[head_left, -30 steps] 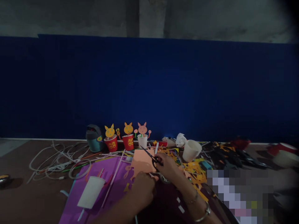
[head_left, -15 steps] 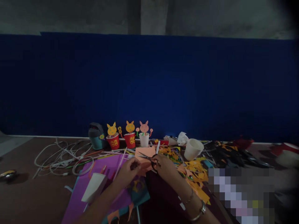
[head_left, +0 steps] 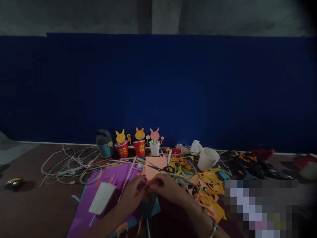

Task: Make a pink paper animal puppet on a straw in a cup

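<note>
Blue partition [head_left: 158, 92] spanned nearly the full width behind the brown table [head_left: 22, 208]. Above it, a dim grey wall [head_left: 86, 16]; a paler vertical column [head_left: 165, 16] stood near the middle. Light was low, with a faint brighter area on the partition's centre. Far right edge was dark. Pale strip ran along the table's back edge.
</note>
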Action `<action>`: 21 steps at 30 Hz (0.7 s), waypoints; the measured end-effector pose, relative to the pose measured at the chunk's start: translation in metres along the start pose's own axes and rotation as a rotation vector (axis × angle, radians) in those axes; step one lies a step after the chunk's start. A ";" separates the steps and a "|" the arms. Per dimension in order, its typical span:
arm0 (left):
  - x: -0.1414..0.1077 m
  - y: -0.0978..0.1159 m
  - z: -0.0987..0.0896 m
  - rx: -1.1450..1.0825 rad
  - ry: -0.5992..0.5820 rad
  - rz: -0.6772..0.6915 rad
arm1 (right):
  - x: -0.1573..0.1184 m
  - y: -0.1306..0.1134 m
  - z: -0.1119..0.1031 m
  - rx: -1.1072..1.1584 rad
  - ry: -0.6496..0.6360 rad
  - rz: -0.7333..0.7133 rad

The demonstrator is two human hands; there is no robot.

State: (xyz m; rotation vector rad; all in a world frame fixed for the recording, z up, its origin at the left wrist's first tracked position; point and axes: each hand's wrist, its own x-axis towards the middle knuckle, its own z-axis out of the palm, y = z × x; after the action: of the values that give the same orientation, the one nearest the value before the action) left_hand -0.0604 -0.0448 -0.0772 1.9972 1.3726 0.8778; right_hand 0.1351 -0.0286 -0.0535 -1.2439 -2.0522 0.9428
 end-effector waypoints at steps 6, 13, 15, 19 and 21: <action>-0.020 -0.010 0.004 0.349 -0.252 0.162 | 0.001 0.007 -0.011 -0.204 0.134 0.027; -0.039 -0.008 -0.015 0.530 -0.238 0.167 | -0.001 0.008 0.004 -0.231 0.086 -0.110; -0.035 -0.008 -0.017 0.539 -0.179 0.153 | -0.001 0.006 0.011 -0.269 0.065 -0.127; -0.026 -0.008 -0.013 0.512 -0.184 0.163 | 0.000 0.005 0.013 -0.392 0.098 -0.082; -0.023 -0.005 -0.010 0.527 -0.124 0.153 | 0.001 0.006 0.009 -0.435 0.155 -0.039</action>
State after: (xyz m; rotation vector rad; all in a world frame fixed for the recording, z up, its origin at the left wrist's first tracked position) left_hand -0.0770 -0.0640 -0.0790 2.5300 1.5052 0.4690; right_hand 0.1312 -0.0283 -0.0634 -1.4349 -2.2148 0.3729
